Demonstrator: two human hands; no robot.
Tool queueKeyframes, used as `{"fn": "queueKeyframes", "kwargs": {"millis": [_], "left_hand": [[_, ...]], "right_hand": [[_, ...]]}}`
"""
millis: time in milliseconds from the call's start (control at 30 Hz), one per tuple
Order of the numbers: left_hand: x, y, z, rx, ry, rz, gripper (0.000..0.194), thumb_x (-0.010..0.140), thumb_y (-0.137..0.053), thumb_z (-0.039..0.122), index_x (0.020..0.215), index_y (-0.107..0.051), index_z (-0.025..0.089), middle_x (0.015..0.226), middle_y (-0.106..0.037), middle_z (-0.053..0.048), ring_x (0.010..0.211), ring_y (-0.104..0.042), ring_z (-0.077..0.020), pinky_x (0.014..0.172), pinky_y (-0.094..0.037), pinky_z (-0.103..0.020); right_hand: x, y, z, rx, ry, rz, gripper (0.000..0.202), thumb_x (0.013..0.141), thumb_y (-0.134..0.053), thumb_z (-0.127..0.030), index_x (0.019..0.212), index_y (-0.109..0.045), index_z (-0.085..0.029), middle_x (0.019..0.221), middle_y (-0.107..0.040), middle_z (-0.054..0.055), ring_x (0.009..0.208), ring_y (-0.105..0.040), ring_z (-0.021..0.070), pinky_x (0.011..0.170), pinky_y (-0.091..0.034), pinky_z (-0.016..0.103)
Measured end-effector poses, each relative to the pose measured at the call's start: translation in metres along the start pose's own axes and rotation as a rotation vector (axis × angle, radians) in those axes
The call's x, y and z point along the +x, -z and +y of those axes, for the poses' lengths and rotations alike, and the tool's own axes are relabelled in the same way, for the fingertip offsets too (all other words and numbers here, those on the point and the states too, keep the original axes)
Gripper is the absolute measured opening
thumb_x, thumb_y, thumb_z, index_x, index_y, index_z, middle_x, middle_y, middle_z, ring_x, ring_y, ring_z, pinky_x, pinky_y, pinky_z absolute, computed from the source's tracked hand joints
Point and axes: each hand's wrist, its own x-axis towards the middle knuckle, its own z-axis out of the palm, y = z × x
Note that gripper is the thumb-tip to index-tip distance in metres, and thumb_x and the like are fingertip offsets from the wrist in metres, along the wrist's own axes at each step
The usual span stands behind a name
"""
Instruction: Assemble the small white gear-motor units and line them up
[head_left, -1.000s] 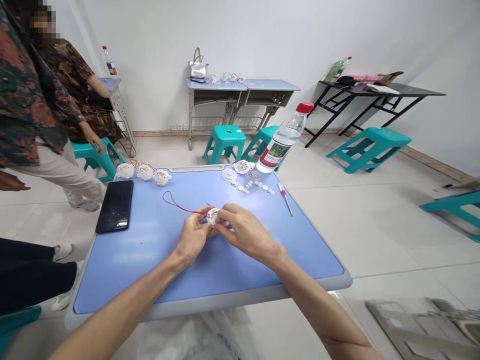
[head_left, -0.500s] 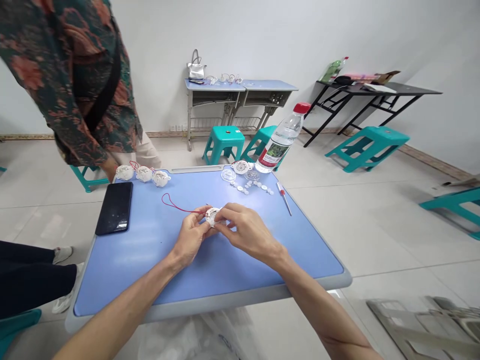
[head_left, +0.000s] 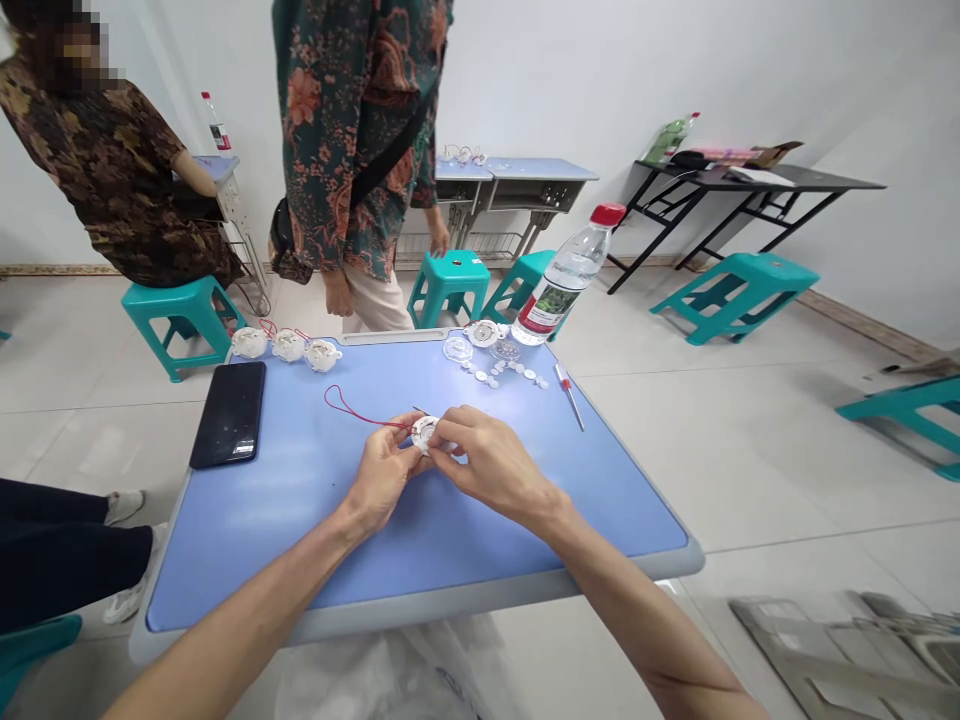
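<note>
A clear bottle (head_left: pixel 570 275) with a red cap (head_left: pixel 608 214) stands at the far right edge of the blue desk (head_left: pixel 585 490), holding clear liquid (head_left: pixel 581 258). Another red-capped bottle (head_left: pixel 217 125) stands on a desk at the far left; its contents are too small to tell.

The person's left hand (head_left: pixel 384 468) grips a white round piece (head_left: pixel 421 434) between thumb and fingers, just above the desk's middle. The right hand (head_left: pixel 495 460) has its thumb and forefinger nearly together against the piece's right side; whether they pinch some small part cannot be told. A red cord loop (head_left: pixel 346 405) extends left from the piece. Small white discs (head_left: pixel 481 376) lie beyond the hands, near the bottle.
</note>
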Motion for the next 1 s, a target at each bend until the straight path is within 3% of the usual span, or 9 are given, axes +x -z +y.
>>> {"fn": "queueKeyframes", "kwargs": {"millis": [367,567,1000], "left_hand": [[-0.001,0.0,0.004,-0.045,0.012,-0.03,0.033,0.064,-0.07,0.009,0.096,-0.063,0.014,0.11,-0.064,-0.009,0.102,-0.062,-0.0234,0.094,-0.048,-0.041],[-0.002,-0.001,0.008,-0.064,0.04,-0.037,0.032,0.066,-0.069,0.005,0.096,-0.063,0.014,0.109,-0.064,-0.009,0.102,-0.063,-0.0229,0.096,-0.048,-0.042],[0.002,0.003,0.012,-0.128,0.084,-0.039,0.03,0.07,-0.065,0.001,0.098,-0.062,0.011,0.105,-0.067,-0.009,0.094,-0.066,-0.019,0.095,-0.051,-0.039]], "right_hand": [[0.002,-0.002,0.006,0.146,-0.028,0.029,0.009,0.082,-0.06,-0.013,0.078,-0.065,-0.019,0.078,-0.064,0.002,0.076,-0.058,0.0146,0.066,-0.045,0.024],[0.002,0.006,0.005,0.241,-0.036,0.041,0.006,0.082,-0.062,-0.015,0.082,-0.067,-0.019,0.081,-0.066,0.003,0.075,-0.06,0.014,0.067,-0.048,0.025],[0.001,0.014,0.014,0.417,-0.035,0.024,0.021,0.08,-0.056,-0.007,0.09,-0.068,-0.021,0.089,-0.068,0.0,0.08,-0.061,0.0124,0.069,-0.051,0.023]]}}
